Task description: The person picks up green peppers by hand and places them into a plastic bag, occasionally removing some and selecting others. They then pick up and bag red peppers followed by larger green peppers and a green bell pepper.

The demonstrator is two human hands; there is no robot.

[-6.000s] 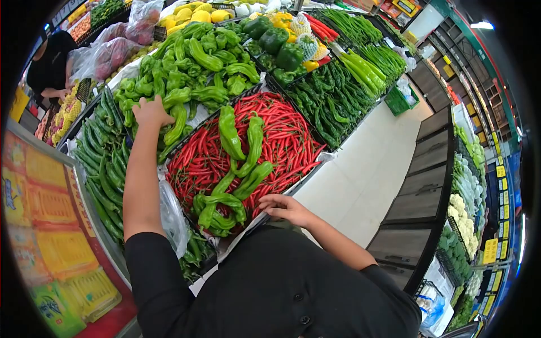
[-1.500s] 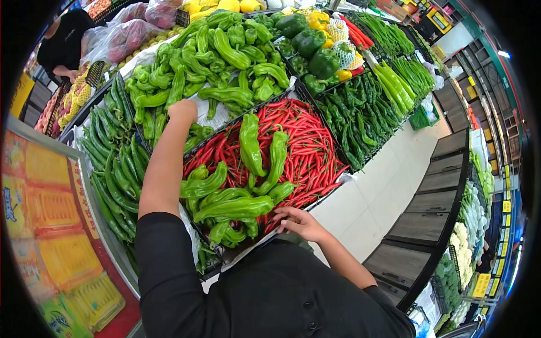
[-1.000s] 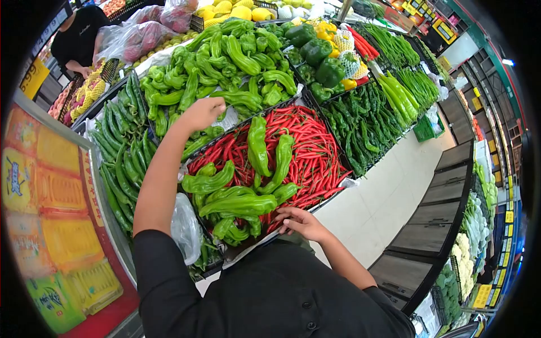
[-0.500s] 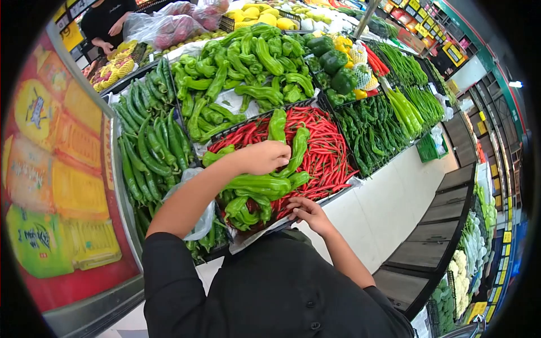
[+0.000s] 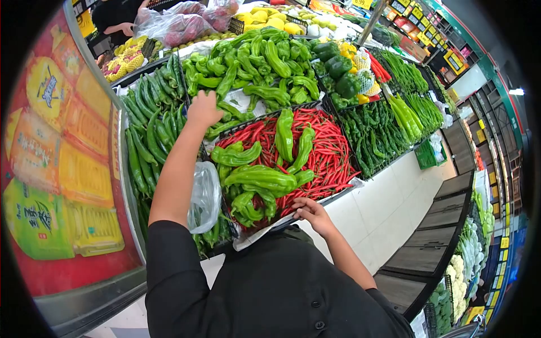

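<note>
My left hand (image 5: 204, 111) is over the left edge of the light green pepper crate, back up, fingers bent down among the peppers (image 5: 225, 79). Its fingertips are hidden, so I cannot see whether it holds one. Nearer me, several large green peppers (image 5: 259, 178) lie on the red chillies (image 5: 327, 143), two of them lengthwise near the middle. My right hand (image 5: 314, 216) rests at the front edge of the red chilli crate, fingers apart and slightly bent, holding nothing. A clear plastic bag (image 5: 204, 197) hangs beside my left forearm.
Long dark green peppers (image 5: 147, 141) fill the left crate. Bell peppers (image 5: 340, 67) and thin green peppers (image 5: 369, 135) are to the right. Bagged produce (image 5: 183, 25) and a person (image 5: 115, 22) are at the back left. A red advertising panel (image 5: 62, 163) borders the left side.
My left hand has moved from above the red chillies, left and away from me, to the light green peppers. The peppers it covered now show. My right hand stays at the crate edge.
</note>
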